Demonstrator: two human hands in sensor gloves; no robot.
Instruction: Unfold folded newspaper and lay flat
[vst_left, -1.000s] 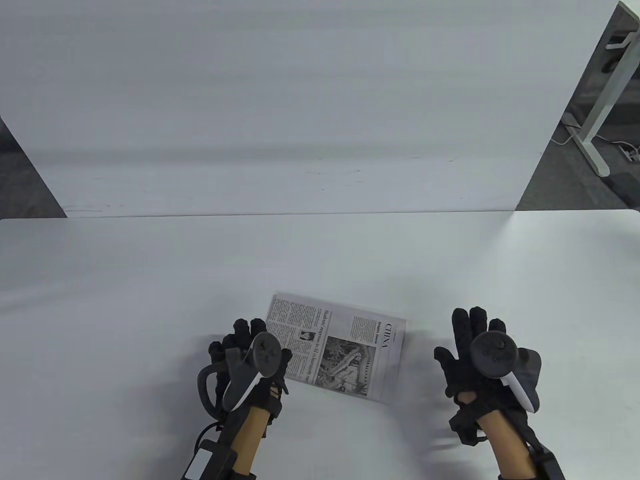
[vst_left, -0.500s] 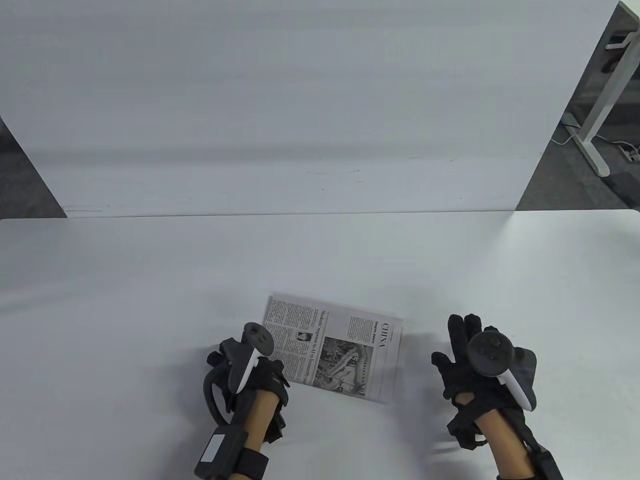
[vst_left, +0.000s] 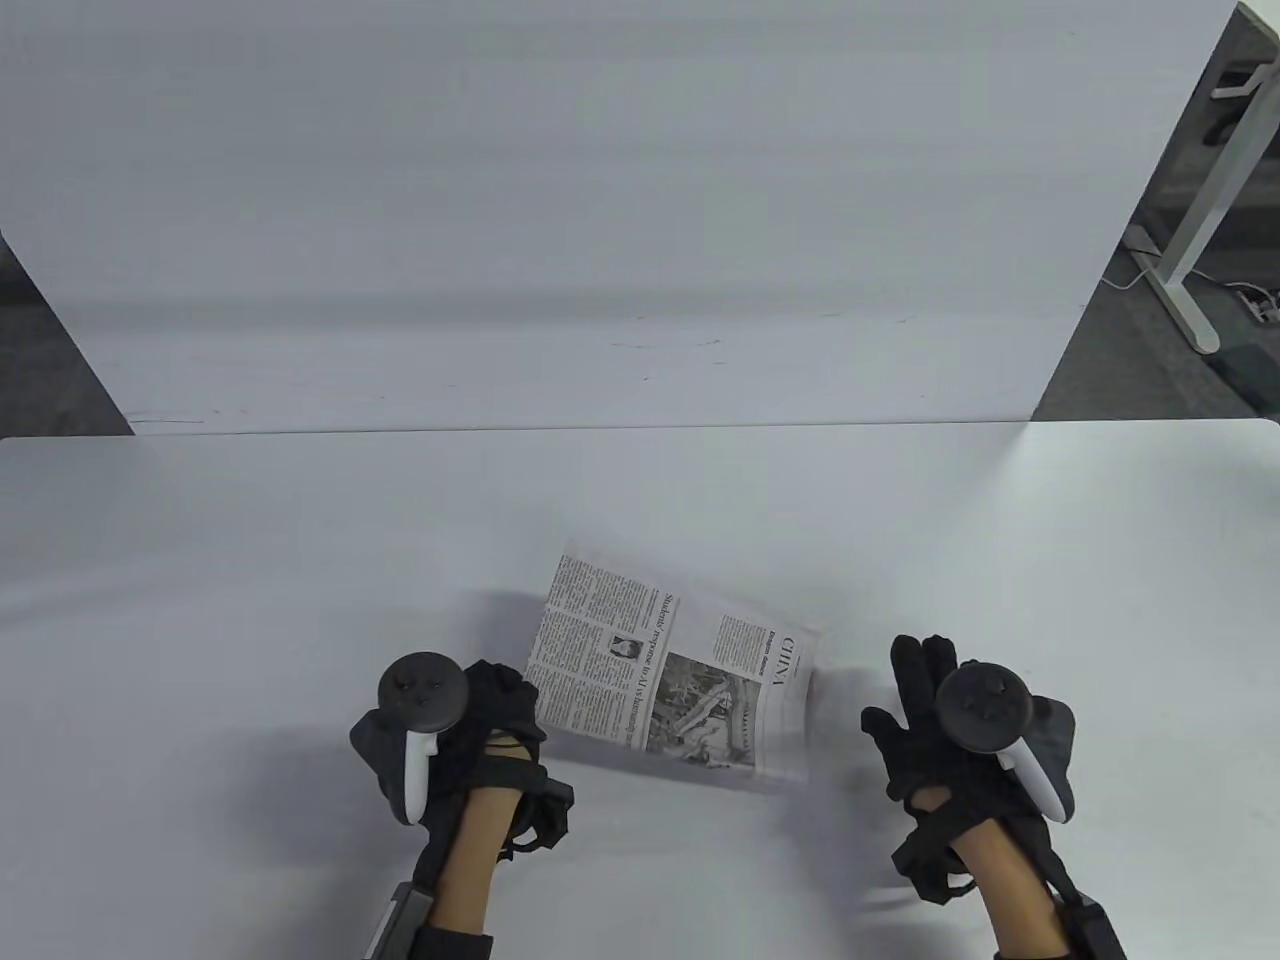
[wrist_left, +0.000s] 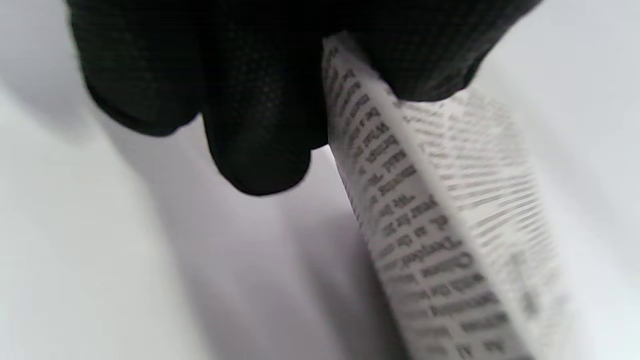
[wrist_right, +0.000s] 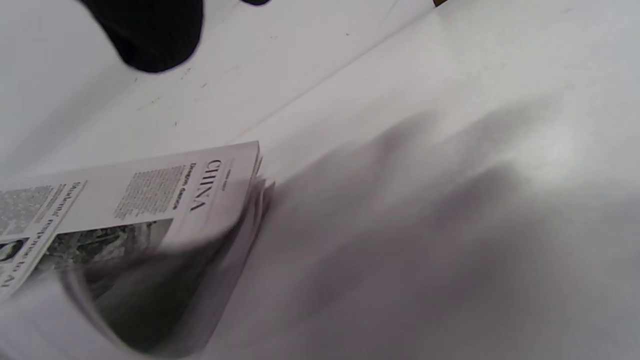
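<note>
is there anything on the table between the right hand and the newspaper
Nothing visible. Only bare table separates the right hand from the newspaper, whose left edge the left hand already grips.

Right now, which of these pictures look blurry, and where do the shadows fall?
Table view: mostly sharp, soft shadows on the table beside both hands. Left wrist view: the newspaper print smears toward the bottom right, and the left hand is soft-edged. Right wrist view: the paper's near corner is blurred; broad grey shadow covers the table beside it.
</note>
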